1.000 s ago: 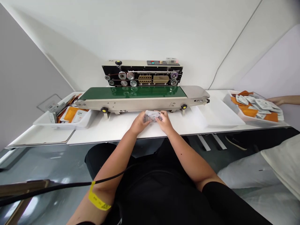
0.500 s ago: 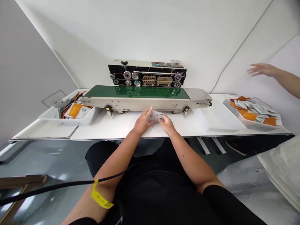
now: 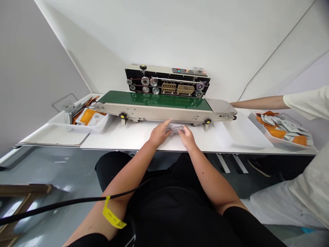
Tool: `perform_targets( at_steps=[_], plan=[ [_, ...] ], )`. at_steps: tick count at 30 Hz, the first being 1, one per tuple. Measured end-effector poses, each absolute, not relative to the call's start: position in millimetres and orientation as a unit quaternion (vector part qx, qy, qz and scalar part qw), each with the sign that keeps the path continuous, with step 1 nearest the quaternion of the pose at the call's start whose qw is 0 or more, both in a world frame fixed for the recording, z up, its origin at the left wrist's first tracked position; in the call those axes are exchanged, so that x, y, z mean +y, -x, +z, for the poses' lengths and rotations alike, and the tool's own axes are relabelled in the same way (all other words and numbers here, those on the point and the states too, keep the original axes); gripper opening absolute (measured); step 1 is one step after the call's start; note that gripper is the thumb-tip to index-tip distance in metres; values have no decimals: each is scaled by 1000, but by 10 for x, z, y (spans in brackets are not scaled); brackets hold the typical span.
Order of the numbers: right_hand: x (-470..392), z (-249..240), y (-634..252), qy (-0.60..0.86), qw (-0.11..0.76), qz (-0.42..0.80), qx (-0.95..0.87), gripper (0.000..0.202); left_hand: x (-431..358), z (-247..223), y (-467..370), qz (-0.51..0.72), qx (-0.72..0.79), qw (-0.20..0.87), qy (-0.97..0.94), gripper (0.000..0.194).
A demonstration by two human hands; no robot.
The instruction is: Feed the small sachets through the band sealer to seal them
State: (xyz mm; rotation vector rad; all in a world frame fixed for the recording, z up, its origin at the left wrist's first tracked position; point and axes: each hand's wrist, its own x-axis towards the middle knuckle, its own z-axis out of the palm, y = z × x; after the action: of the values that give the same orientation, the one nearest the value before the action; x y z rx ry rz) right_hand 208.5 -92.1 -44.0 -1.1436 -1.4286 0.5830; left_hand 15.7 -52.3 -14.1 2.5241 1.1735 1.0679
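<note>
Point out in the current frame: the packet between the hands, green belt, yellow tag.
Packet (image 3: 175,129): head view, middle of its visible face.
Green belt (image 3: 156,100): head view, middle of its top surface.
Yellow tag (image 3: 113,219): head view, middle of its printed strip.

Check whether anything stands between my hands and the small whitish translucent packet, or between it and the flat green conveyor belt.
Nothing visible separates your left hand or right hand from the packet; both touch it. Between the packet and the belt stands the conveyor's long beige metal side panel, just beyond your hands.
</note>
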Motion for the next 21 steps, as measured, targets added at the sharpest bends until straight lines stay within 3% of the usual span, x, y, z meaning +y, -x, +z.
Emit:
perform_targets(
  at_steps=[2, 5, 8, 11, 15, 21],
  plan=[
    [-941, -401, -2078, 500, 553, 206, -634, 31, -506, -147, -144, 366, 393, 91, -839, 67],
    [-973, -376, -2079, 520, 546, 173, -633, 27, -482, -142, -136, 362, 392, 90, -841, 46],
    [-1025, -402, -2092, 530, 582, 184, -589, 29, -469, -129, -146, 350, 398, 79, -844, 33],
    [-1079, -436, -2104, 541, 617, 222, -526, 35, -469, -119, -155, 354, 402, 82, -841, 31],
    [-1076, -449, -2095, 541, 576, 282, -544, 45, -494, -100, -149, 360, 403, 86, -837, 27],
    [-971, -447, -2093, 557, 566, 272, -543, 39, -551, -62, -137, 340, 410, 66, -844, 27]
  ],
)
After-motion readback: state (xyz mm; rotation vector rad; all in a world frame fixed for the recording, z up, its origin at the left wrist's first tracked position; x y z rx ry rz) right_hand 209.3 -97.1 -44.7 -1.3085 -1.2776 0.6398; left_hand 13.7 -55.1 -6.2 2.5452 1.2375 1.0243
